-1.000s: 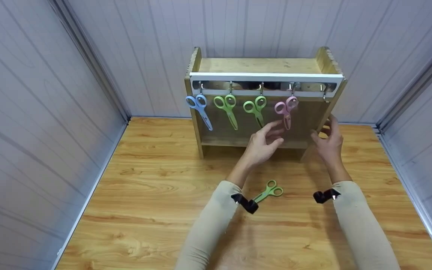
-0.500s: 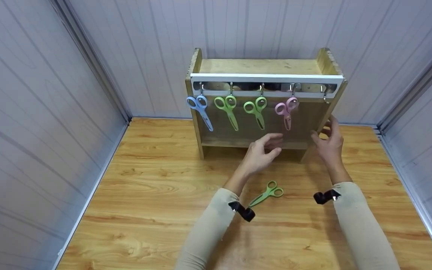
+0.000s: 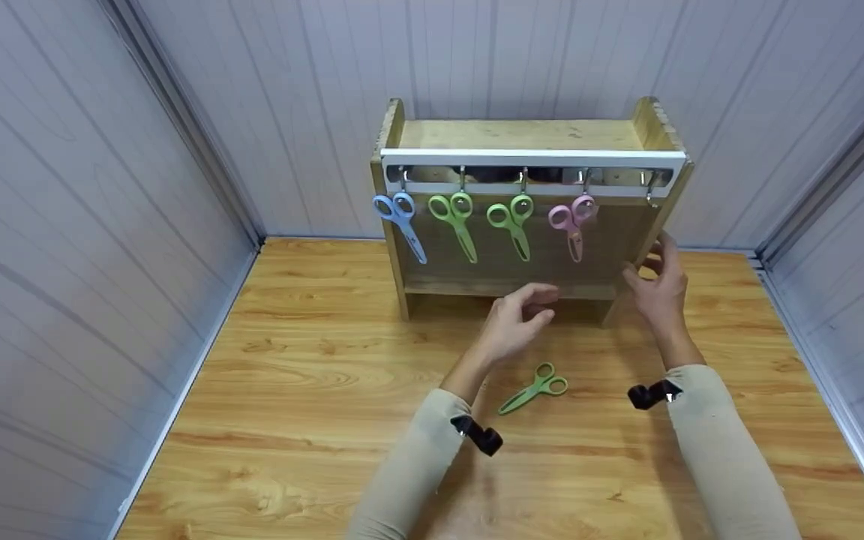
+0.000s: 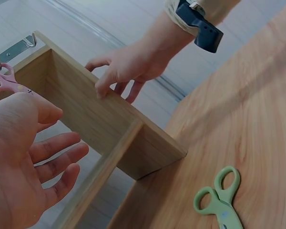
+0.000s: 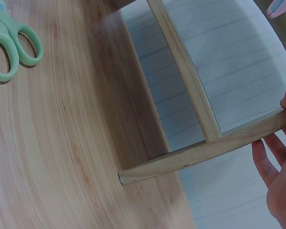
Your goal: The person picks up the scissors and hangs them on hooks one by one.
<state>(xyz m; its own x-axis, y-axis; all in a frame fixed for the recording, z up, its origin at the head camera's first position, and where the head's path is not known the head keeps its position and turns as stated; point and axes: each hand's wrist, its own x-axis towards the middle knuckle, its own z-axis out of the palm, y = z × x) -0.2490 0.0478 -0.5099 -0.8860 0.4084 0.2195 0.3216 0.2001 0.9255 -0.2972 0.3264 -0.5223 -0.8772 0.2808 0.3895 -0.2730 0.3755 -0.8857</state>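
A wooden rack stands against the back wall with a row of metal hooks along its white front strip. From the hooks hang blue scissors, green scissors, a second green pair and pink scissors. Another pair of green scissors lies on the wooden surface, in front of the rack. My left hand is low before the rack, fingers loosely bent, holding nothing. My right hand grips the rack's right side panel, thumb at the front edge and fingers behind.
The last hook on the right carries nothing. A lower crossbar joins the rack's sides. Panelled walls enclose the wood-grain surface at left, back and right.
My left hand has drawn down and away from the pink scissors, which stay hanging on their hook. My right hand has kept its place on the rack's side.
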